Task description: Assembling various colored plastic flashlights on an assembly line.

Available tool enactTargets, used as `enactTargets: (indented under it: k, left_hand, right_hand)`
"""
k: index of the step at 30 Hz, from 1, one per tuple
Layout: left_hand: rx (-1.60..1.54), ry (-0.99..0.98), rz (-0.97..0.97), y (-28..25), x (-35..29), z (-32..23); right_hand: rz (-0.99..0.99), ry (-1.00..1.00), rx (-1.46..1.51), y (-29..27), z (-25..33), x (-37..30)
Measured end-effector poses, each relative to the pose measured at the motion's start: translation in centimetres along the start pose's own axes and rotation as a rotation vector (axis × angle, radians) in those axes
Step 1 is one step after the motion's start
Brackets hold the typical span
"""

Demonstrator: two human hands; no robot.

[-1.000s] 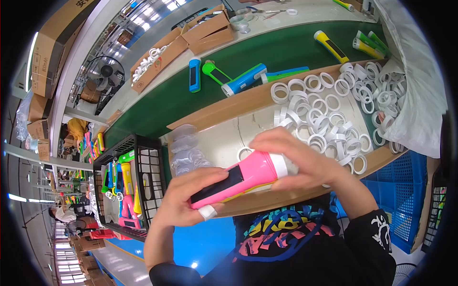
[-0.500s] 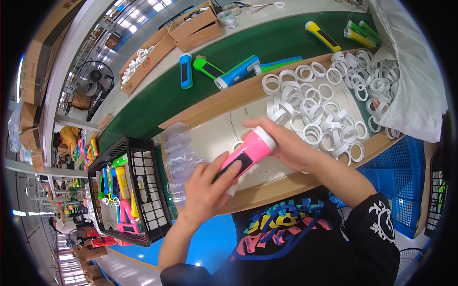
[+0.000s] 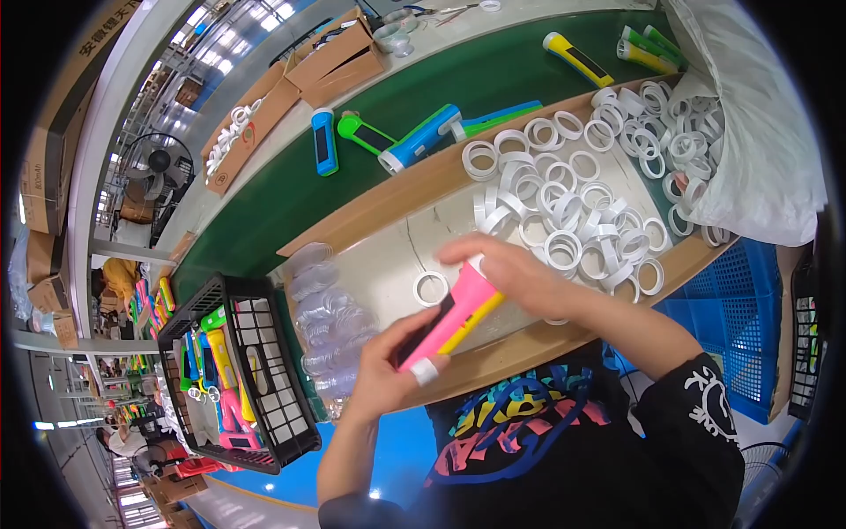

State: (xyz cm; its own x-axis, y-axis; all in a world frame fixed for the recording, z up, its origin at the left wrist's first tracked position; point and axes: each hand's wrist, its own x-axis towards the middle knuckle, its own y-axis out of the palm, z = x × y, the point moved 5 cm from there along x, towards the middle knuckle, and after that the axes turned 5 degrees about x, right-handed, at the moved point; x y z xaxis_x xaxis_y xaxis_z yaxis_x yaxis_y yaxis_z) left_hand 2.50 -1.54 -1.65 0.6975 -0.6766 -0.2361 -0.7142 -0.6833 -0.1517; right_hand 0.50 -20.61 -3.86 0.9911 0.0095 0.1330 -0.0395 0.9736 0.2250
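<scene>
A pink flashlight [image 3: 471,304] with a yellow side strip and a dark panel slants between my two hands above a long cardboard tray [image 3: 388,231]. My left hand [image 3: 381,363] is wrapped round its lower body, near a white end piece [image 3: 428,370]. At the upper end, my right hand [image 3: 515,275] closes over the white head, most of which its fingers hide. One white ring [image 3: 418,291] lies alone on the tray floor just beyond the flashlight. Many more white rings [image 3: 564,254] are heaped at the tray's right, and clear round discs [image 3: 330,317] overlap at its left.
A black crate [image 3: 295,414] of colourful flashlights stands left of the tray. Along the green surface [image 3: 264,207] behind lie a blue flashlight [image 3: 324,145], a yellow one [image 3: 577,60] and several others. White plastic sheeting [image 3: 749,132] hangs at right, above a blue crate [image 3: 736,326].
The flashlight has been rolled in my hands, so its yellow side now shows. My right fingers cover more of the white head. The lone ring is more exposed, and the view has shifted slightly.
</scene>
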Motion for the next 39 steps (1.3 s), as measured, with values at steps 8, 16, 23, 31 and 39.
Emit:
enactTargets:
  k: [8,16,23,31,39]
  left_hand:
    - [0.938,0.571,-0.251,1.6,2.4,-0.7]
    - [-1.324,-0.206,0.338,5.7,0.1,5.3]
    - [0.246,0.1,-0.191,5.0,-0.5,2.8]
    - [-0.66,-0.197,0.181,8.5,-2.3,1.9]
    - [-1.379,-0.041,0.677,12.4,-4.3,-0.2]
  right_hand:
    - [-0.227,0.332,0.102,-1.5,-2.0,2.0]
    - [-0.03,0.114,0.682,0.6,-1.0,-0.1]
    - [-0.149,0.061,0.655,1.8,-0.1,-0.6]
    - [-0.066,0.022,0.878,3.4,1.8,-1.7]
    - [0.21,-0.186,1.222,4.5,2.9,-2.3]
